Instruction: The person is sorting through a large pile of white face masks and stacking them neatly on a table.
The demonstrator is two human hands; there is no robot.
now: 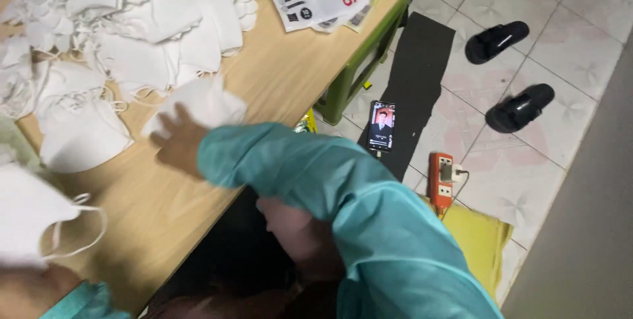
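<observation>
White face mask (201, 102) lies on the wooden table (283, 68) near its front edge, under the fingers of my right hand (177, 139), which press on it; blur hides whether they have closed. My left hand (26, 289) seems to hold another mask (33, 223) by its lower edge. Dragged carelessly, the mask could slide off towards the phone (382, 126) on the floor, or snag the pile of masks (132, 22) behind.
</observation>
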